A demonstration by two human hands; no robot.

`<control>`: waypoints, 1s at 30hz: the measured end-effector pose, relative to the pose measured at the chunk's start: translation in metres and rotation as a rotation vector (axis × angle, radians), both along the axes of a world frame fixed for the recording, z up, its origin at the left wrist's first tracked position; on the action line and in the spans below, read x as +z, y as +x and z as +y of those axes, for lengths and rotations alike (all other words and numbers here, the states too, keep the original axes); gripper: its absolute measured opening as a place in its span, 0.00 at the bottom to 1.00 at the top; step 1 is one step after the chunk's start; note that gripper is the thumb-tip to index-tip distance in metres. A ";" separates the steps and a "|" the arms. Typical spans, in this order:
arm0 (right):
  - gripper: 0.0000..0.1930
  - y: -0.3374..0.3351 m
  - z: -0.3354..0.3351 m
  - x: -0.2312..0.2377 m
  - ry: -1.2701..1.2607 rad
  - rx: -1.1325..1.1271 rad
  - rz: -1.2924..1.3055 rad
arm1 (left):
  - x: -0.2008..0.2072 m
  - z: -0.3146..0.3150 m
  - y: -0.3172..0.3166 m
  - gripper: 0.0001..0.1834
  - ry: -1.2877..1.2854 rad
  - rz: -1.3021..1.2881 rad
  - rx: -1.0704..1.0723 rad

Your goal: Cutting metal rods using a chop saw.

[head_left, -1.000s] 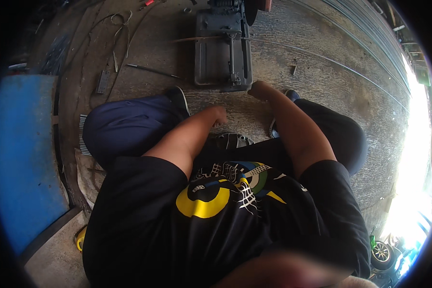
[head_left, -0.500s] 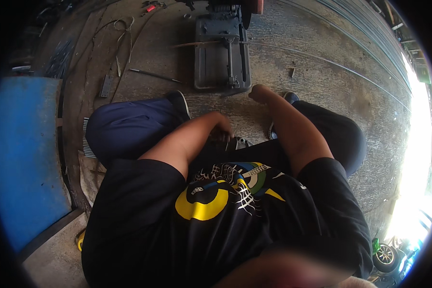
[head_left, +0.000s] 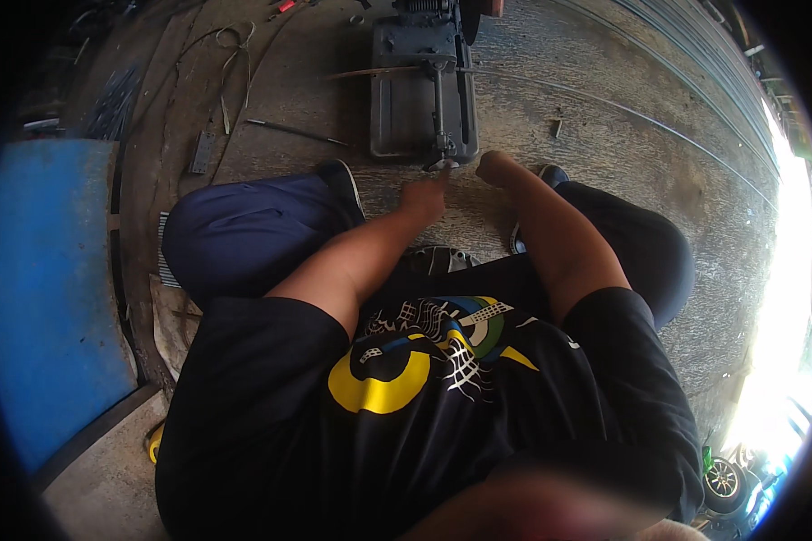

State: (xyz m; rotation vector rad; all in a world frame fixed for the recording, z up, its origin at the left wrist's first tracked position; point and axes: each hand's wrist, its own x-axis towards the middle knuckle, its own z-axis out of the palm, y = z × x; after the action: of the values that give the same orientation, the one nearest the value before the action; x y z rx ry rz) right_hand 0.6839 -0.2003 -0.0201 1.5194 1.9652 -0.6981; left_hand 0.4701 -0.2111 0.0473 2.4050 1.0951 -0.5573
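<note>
Left hand (head_left: 424, 197): reaching forward with a finger pointing out, tip touching the handle (head_left: 441, 164) at the machine's near edge; gripping nothing.
Right hand (head_left: 494, 168): curling into a loose fist just beside the handle, seemingly empty.
Machine (head_left: 404, 90): sitting on the concrete floor (head_left: 604, 153) ahead of the knees.

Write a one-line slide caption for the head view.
Seated person's left hand and right hand reach the grey metal machine on the concrete floor.

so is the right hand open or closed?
Closed. The right hand is curled into a loose fist with no fingers spread, just short of the grey machine on the concrete floor. Whether it holds anything, cannot tell.
</note>
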 end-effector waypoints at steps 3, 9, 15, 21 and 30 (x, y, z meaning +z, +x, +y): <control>0.16 -0.004 0.000 0.004 0.049 -0.162 0.057 | -0.018 0.001 -0.006 0.31 -0.135 0.167 0.054; 0.16 -0.006 -0.002 0.015 0.018 -0.475 0.105 | -0.041 -0.006 -0.007 0.23 -0.617 0.485 -0.324; 0.12 -0.002 -0.004 0.001 0.051 -0.011 0.000 | 0.004 -0.006 0.000 0.38 -0.046 -0.084 -0.141; 0.15 -0.003 -0.001 -0.003 -0.008 -0.133 0.012 | 0.006 -0.006 -0.003 0.35 0.009 -0.020 0.094; 0.16 -0.010 -0.002 0.027 0.044 -0.286 0.117 | -0.029 0.007 -0.006 0.26 -0.249 0.136 -0.071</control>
State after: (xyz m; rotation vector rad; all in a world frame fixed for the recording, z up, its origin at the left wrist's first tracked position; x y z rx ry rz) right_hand 0.6738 -0.2025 0.0071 1.8474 1.8751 -0.8844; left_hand 0.4639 -0.2043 0.0180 2.2218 0.9350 -0.8395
